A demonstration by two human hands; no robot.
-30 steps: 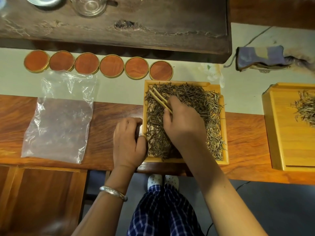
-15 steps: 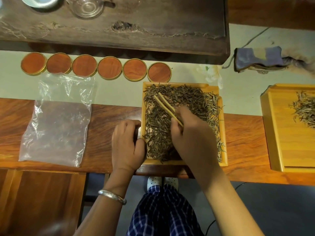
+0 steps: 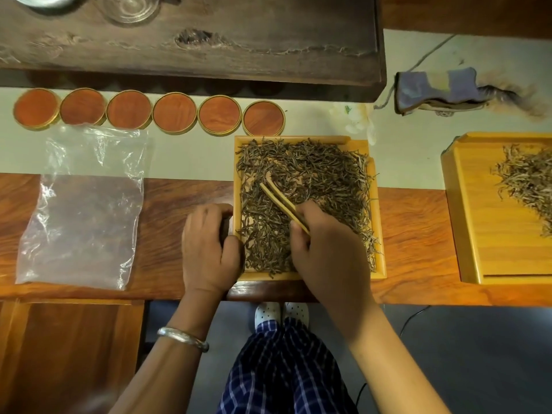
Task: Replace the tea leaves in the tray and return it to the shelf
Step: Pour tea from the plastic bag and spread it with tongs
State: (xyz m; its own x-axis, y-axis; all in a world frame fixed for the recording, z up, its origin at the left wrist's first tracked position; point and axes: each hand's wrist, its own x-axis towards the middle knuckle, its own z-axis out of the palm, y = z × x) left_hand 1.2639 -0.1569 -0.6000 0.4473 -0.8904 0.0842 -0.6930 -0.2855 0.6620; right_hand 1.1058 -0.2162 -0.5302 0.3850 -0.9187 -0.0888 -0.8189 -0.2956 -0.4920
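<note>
Fingers [image 3: 301, 231] of right hand [image 3: 328, 258] clamped on bamboo tongs [image 3: 282, 206], tips at 10 o'clock in tea leaves [image 3: 313, 180]. Left hand [image 3: 209, 249] grips tray [image 3: 377, 222] at its 9 o'clock edge, mid-counter [image 3: 418, 264]. Advice: rake lightly, level leaves, keep strands off rim.

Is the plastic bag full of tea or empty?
Empty. The plastic bag lies flat on the table, and the wood shows through it with no leaves inside.
</note>
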